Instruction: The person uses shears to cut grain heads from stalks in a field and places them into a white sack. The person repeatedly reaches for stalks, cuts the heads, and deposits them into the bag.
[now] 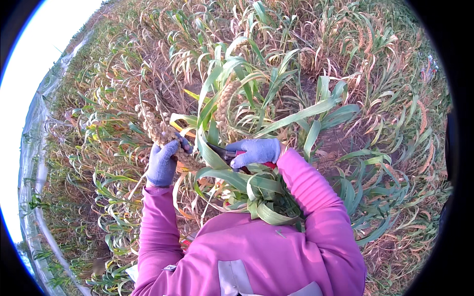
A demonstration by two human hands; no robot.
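Note:
My left hand (164,160), in a lavender knit glove, is closed on several tan, knobbly seed heads (153,121) at centre left. My right hand (254,153), gloved alike, grips pruning shears (224,154) with red handles and dark metal at the front, which lie among long green leaves to the right of the seed heads. The tips of the shears are partly hidden by a leaf (211,153). Another drooping seed head (226,98) hangs above and between my hands.
Dense grassy plants with green and dried leaves and drooping seed heads (422,116) surround me. Bare soil (331,148) shows at the right. A pale netting or plastic barrier (37,182) runs along the left edge. A bushy clump of leaves (271,207) is against my front.

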